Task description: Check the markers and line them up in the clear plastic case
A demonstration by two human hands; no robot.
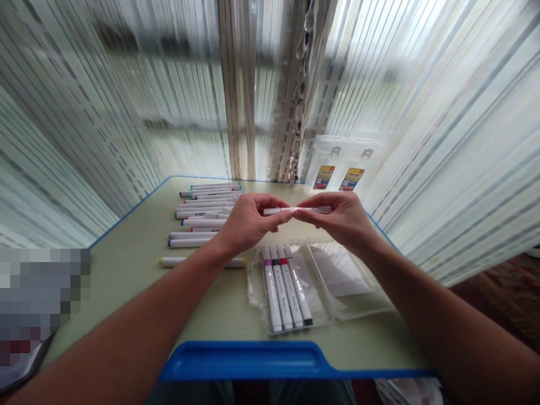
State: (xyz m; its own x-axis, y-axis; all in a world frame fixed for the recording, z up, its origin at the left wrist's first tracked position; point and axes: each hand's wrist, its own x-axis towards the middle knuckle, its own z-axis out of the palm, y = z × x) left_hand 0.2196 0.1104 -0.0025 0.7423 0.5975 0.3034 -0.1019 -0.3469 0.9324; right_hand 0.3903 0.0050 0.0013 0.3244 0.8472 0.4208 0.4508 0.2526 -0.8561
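Observation:
Both my hands hold one white marker (295,210) level above the table. My left hand (248,220) pinches its left end and my right hand (337,216) pinches its right end. Just below them lies an open clear plastic case (324,312). Its left half holds several markers (287,287) side by side, with purple, dark and red caps pointing away from me. The right half, the lid (343,270), has no markers in it. A row of loose white markers (206,211) lies on the table to the left of my left hand.
The pale green table (126,264) has a blue rim with a blue tray groove (240,360) at the near edge. Two clear marker packs (343,166) lean against the striped curtain at the back right. A single yellow-capped marker (172,261) lies apart, at the near end of the row.

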